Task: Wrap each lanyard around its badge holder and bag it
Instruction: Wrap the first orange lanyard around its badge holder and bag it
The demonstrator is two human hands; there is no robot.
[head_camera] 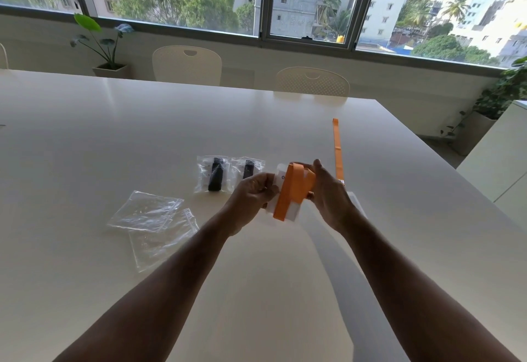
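Now, two empty clear bags (151, 219) lay left on the counter (85, 133), two bagged black sets (228, 175) beyond; left hand (252, 193) had its grip clamped on the badge holder (285, 207), right hand's (332, 193) grip pinched the orange lanyard (293, 190) around it.
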